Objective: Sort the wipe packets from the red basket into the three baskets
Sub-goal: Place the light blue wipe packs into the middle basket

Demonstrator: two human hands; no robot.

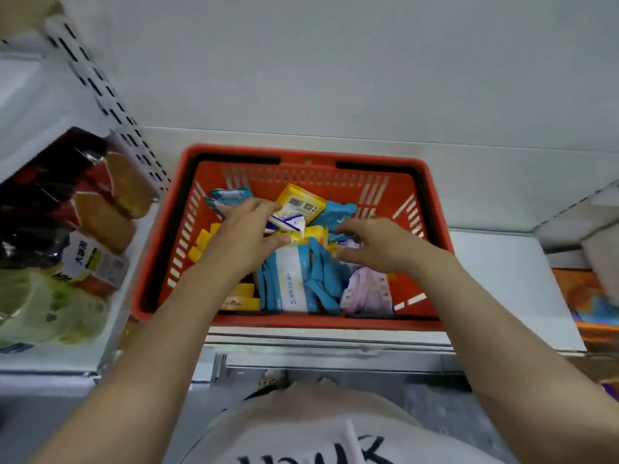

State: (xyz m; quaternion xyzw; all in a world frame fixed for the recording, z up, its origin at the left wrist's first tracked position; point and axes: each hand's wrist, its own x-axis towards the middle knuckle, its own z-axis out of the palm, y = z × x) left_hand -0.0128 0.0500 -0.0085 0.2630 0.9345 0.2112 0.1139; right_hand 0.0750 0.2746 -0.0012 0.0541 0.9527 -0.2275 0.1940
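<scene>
White shelving fills the head view: a pale back panel across the top of the frame and a white shelf board running through the middle. On that board, at frame centre, sits a red slotted plastic basket with black handle bars folded along its rim.

Inside the basket lies a loose heap of wipe packets. A yellow packet with a barcode lies near the far wall, blue packets stand on edge through the middle, a blue-and-white packet faces up beside them, a pale purple packet rests toward the near right corner, and yellow packets lie along the left wall.

Both bare forearms reach in from the bottom of the frame. The left hand is over the left-centre of the heap, its fingers curled and its thumb pressed to a yellow packet's edge, which it appears to pinch. The right hand is just to the right, fingers bent down onto the blue packets; whether it actually holds one I cannot tell.

At the left of the frame, blurred bagged goods in red, brown and green lie on a neighbouring shelf. At the right edge an orange-and-blue package shows partly.
</scene>
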